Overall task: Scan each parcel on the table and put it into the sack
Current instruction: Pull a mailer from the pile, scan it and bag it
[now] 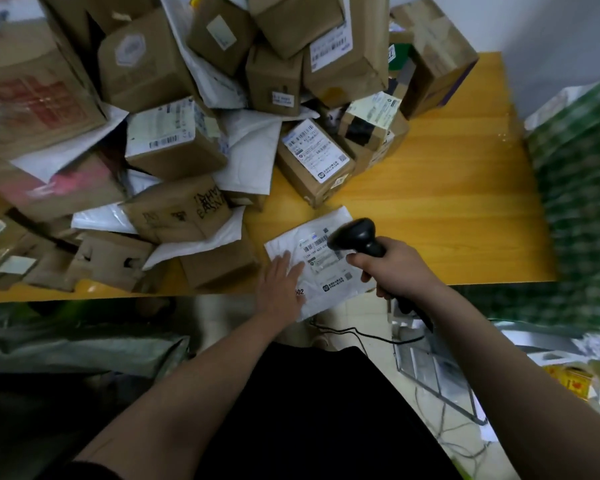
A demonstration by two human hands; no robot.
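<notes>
Black cloth covers the person's lap at the near edge, and both bare forearms reach forward from it; the left hand lies flat with straight fingers pressing the near left corner of a white mailer, which sits on the near edge of the yellow wooden table and hangs a little over it; the right hand curls its fingers tightly round the handle of a black scanner, whose head points at the barcode label on the mailer's top; a black cable trails below the table edge toward the floor; just beyond the mailer lies a brown box with a white label facing up; farther back and to the left, a heap of cardboard boxes and white mailers covers most of the table; a green patterned sack, blurred, stands at the right end of the table.
</notes>
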